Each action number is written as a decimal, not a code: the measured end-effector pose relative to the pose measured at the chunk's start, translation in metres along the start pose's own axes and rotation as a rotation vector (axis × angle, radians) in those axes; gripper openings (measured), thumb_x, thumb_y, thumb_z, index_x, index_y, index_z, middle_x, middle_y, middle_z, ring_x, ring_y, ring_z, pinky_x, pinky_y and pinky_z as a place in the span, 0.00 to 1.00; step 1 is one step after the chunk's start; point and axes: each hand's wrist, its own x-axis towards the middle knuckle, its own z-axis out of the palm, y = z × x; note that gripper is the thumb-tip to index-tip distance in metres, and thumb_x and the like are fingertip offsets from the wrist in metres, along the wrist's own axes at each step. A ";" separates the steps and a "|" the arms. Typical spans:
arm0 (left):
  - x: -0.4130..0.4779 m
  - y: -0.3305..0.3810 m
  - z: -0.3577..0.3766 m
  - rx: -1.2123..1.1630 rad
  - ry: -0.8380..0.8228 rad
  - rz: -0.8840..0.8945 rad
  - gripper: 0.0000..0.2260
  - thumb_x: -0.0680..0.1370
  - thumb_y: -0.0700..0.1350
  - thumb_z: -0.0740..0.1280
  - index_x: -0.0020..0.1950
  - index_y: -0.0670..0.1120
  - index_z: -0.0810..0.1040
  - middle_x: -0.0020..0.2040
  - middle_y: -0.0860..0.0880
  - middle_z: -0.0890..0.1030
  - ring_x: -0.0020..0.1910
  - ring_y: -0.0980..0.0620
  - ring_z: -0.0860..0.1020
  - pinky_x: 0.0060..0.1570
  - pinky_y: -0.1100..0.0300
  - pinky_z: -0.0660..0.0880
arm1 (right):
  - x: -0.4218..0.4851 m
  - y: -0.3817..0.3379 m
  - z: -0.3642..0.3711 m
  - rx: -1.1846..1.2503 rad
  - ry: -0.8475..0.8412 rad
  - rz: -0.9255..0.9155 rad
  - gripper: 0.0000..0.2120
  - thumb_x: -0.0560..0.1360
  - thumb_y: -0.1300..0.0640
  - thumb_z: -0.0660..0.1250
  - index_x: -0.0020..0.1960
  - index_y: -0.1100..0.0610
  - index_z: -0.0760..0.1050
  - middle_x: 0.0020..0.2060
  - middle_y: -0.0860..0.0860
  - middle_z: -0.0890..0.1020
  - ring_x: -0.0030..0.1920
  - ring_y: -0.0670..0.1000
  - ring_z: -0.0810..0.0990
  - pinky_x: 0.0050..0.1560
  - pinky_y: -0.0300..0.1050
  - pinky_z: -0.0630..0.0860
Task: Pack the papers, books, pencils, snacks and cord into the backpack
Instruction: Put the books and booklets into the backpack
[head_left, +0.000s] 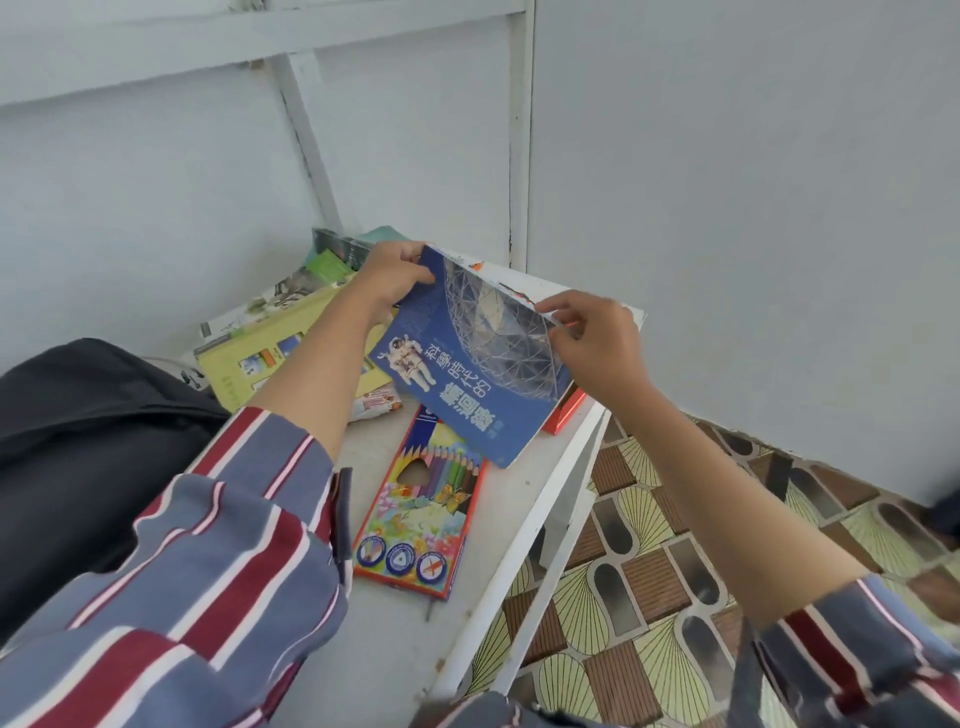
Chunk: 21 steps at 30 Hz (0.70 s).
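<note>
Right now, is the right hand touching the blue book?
Touching. The head view shows the right hand pinching the far edge of the blue book with its fingertips; no gap shows.

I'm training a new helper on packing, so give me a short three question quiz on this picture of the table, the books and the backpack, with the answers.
1. True or false: the left hand and the right hand both hold the blue book.
2. Choose one: the coloured pencil box lies A) on the white table, B) in a drawer, C) on the floor.
3. Fill the gap: the backpack sits on the person's ____ side.

Key: 1 true; 2 A; 3 left.
</note>
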 end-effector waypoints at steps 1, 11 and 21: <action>-0.002 0.004 -0.002 -0.029 -0.005 0.018 0.13 0.76 0.29 0.61 0.57 0.41 0.76 0.36 0.52 0.78 0.34 0.58 0.77 0.27 0.71 0.70 | 0.002 -0.003 -0.005 0.012 0.028 -0.025 0.16 0.72 0.69 0.62 0.51 0.54 0.81 0.42 0.51 0.80 0.33 0.50 0.76 0.38 0.42 0.73; -0.029 0.030 -0.012 -0.147 0.185 0.177 0.12 0.78 0.33 0.62 0.61 0.37 0.74 0.38 0.52 0.74 0.29 0.65 0.74 0.27 0.74 0.67 | 0.025 -0.023 -0.033 0.220 0.134 -0.207 0.12 0.73 0.73 0.60 0.45 0.62 0.79 0.23 0.37 0.75 0.23 0.41 0.69 0.26 0.27 0.61; -0.059 0.040 -0.022 -0.348 0.188 0.167 0.15 0.81 0.41 0.60 0.66 0.51 0.66 0.47 0.49 0.80 0.42 0.56 0.79 0.35 0.65 0.76 | 0.034 -0.037 -0.034 0.434 0.162 -0.269 0.08 0.73 0.73 0.61 0.39 0.65 0.76 0.28 0.42 0.74 0.25 0.38 0.69 0.28 0.26 0.63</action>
